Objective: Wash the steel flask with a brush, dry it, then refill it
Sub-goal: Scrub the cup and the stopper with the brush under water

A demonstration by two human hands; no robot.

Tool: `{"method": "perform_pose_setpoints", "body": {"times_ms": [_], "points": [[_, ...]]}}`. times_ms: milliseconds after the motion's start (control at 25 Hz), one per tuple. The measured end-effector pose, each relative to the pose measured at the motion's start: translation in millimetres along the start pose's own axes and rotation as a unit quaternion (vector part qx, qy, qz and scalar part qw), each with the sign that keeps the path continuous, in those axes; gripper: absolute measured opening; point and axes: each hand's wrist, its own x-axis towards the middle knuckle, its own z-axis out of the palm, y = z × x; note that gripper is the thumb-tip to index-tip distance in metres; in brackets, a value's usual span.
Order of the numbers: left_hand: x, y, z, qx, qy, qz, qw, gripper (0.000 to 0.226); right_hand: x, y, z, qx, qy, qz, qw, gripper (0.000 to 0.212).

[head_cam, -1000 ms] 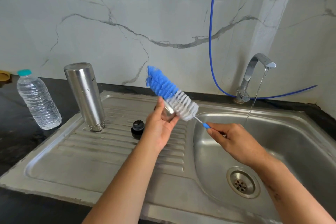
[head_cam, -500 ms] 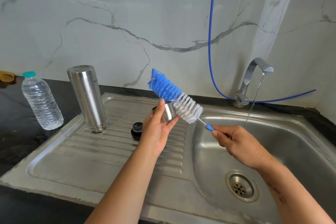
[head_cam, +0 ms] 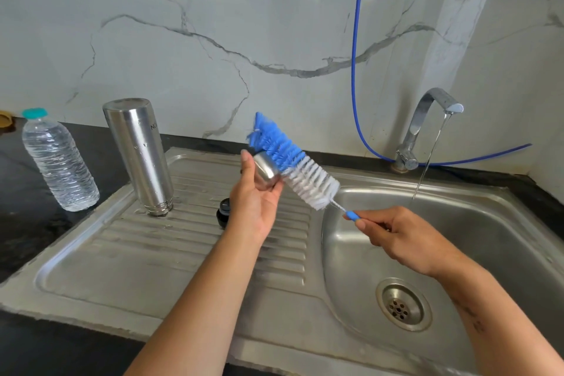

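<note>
The washing step was in hand, but on a small part and not on the flask body. The left hand [head_cam: 254, 203] held a small steel cap [head_cam: 266, 170] between thumb and fingers, palm turned up. The right hand [head_cam: 396, 233] pinched the blue handle of the bottle brush [head_cam: 293, 162], whose bristles lay against the cap, just above the left fingers. The steel flask [head_cam: 139, 156] itself stood mouth down on the drainboard [head_cam: 122, 253], to the left of the left hand and well apart from it. A black stopper [head_cam: 223, 212] lay just beside the left wrist. Water ran from the tap [head_cam: 427, 122] beyond the right hand. As I judge it, the next move calls for rinsing the cap under this stream. The plastic water bottle [head_cam: 58, 162] further left probably waits for the refill.
</note>
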Motion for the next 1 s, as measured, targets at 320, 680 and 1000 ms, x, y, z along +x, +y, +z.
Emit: {"method": "perform_pose_setpoints", "body": {"times_ms": [320,680,1000], "points": [[-4.5,-13.9,6.7,-0.004,-0.022,-0.017,1.000,0.046,-1.7,3.0,-1.7,0.055,-0.003,0.032,0.998,0.028],[-13.9,-24.0,7.5,0.077,-0.031,-0.026,0.996,0.036,0.3,2.3,3.3,-0.021,0.066,0.012,0.998,0.033],[-4.1,-24.0,2.7,0.071,0.047,-0.057,0.995,0.041,-2.5,-4.4,3.9,-0.043,0.042,0.007,0.998,0.030]]}}
